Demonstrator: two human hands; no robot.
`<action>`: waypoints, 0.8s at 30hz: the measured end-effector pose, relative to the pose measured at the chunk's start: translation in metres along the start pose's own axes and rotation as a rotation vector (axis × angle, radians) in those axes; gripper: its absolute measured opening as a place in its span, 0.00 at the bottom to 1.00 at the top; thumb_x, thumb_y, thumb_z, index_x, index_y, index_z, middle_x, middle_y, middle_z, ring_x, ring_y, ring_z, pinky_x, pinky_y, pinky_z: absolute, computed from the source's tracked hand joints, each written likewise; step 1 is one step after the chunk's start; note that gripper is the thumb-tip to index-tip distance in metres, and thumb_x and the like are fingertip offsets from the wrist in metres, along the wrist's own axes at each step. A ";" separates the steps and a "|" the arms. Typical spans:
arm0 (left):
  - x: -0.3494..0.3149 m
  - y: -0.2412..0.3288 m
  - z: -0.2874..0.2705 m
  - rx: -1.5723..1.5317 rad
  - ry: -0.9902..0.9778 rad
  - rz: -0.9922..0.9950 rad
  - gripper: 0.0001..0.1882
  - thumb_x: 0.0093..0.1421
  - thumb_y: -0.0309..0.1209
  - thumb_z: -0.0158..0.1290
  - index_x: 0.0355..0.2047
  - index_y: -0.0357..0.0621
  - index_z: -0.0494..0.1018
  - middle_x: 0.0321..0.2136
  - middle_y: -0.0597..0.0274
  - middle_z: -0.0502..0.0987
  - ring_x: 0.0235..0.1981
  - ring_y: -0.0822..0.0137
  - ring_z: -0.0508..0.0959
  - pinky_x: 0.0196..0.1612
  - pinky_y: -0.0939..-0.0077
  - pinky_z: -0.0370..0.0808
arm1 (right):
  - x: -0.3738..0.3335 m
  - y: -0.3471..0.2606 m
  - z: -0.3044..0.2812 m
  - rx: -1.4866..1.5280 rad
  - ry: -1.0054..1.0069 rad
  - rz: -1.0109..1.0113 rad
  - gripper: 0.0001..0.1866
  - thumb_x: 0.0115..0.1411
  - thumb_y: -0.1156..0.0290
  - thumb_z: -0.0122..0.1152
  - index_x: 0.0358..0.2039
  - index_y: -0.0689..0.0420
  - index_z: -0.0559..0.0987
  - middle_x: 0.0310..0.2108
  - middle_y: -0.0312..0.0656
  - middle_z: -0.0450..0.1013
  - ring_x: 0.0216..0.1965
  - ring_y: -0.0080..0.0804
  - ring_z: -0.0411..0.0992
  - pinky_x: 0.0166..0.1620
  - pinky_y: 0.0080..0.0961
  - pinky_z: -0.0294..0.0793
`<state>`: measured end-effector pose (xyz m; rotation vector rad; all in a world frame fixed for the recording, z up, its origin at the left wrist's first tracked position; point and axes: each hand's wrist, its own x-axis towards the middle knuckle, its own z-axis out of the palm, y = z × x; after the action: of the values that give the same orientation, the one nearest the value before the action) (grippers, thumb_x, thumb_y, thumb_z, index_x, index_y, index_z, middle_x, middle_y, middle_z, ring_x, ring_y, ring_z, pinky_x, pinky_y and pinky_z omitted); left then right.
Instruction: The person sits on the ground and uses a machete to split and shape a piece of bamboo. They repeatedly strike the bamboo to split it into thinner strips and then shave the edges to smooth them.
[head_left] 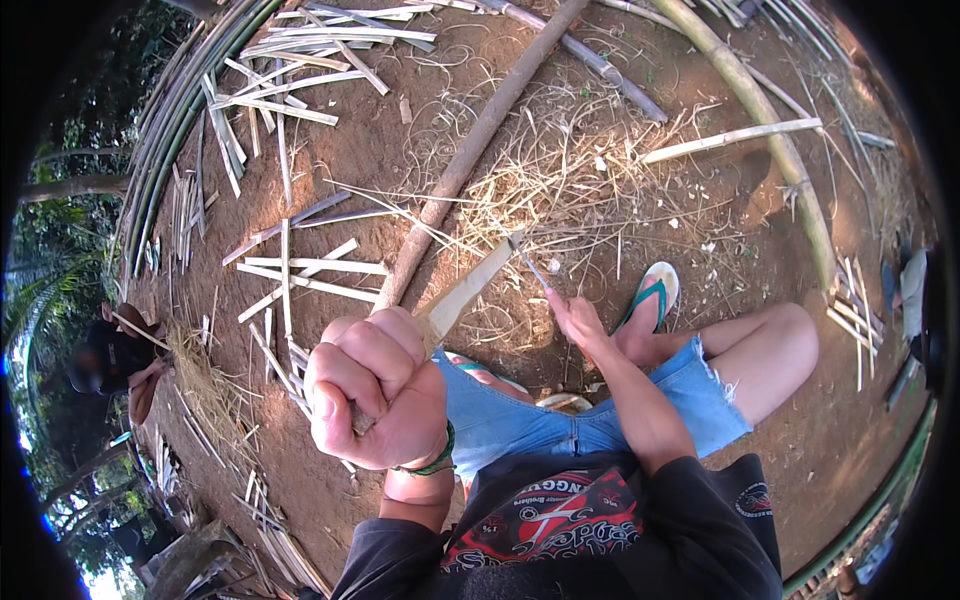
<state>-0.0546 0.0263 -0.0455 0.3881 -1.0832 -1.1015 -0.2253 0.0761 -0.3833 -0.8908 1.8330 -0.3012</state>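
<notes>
My left hand is closed in a fist around a flat, pale bamboo slat, raised close to the camera. The slat slants away toward the upper right, and its far end looks darker. In my right hand is a knife with a thin, narrow blade, its fingers wrapped round the handle. The blade's tip lies at or very near the slat's far end; whether they touch I cannot tell. Beyond both hands, a heap of thin bamboo shavings covers the dirt.
A long brown pole lies just beyond my hands. Split bamboo strips are strewn at far left, with more slats nearer. A thick bamboo pole curves along the right. My foot wears a flip-flop. Another person sits at left.
</notes>
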 end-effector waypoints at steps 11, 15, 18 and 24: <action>-0.001 -0.001 0.001 0.073 0.132 0.015 0.19 0.66 0.42 0.39 0.19 0.52 0.54 0.14 0.70 0.53 0.16 0.73 0.52 0.24 0.74 0.51 | -0.039 -0.052 0.030 0.321 0.136 -0.497 0.44 0.63 0.29 0.41 0.19 0.63 0.73 0.12 0.45 0.65 0.18 0.45 0.68 0.26 0.42 0.66; 0.000 0.001 -0.003 0.097 0.085 0.013 0.19 0.67 0.42 0.38 0.19 0.52 0.54 0.13 0.70 0.54 0.16 0.73 0.52 0.24 0.74 0.51 | 0.017 0.003 0.038 0.080 0.060 -0.010 0.47 0.64 0.28 0.37 0.23 0.66 0.78 0.23 0.58 0.75 0.31 0.53 0.78 0.39 0.47 0.74; -0.004 0.007 0.003 0.031 0.166 0.055 0.20 0.67 0.44 0.37 0.18 0.52 0.56 0.11 0.70 0.56 0.14 0.71 0.53 0.23 0.74 0.53 | -0.003 0.000 0.034 0.149 -0.006 -0.010 0.45 0.64 0.28 0.40 0.20 0.65 0.75 0.17 0.49 0.73 0.23 0.42 0.77 0.32 0.43 0.73; 0.011 -0.002 -0.004 0.061 0.179 0.039 0.21 0.68 0.43 0.38 0.18 0.53 0.54 0.13 0.72 0.53 0.16 0.74 0.51 0.24 0.74 0.51 | 0.001 0.010 0.035 0.523 -0.222 0.200 0.46 0.63 0.26 0.38 0.29 0.64 0.79 0.20 0.49 0.74 0.23 0.40 0.76 0.31 0.40 0.75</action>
<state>-0.0523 0.0152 -0.0436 0.5021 -0.9634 -0.9812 -0.1991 0.0888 -0.4050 -0.3583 1.5172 -0.5047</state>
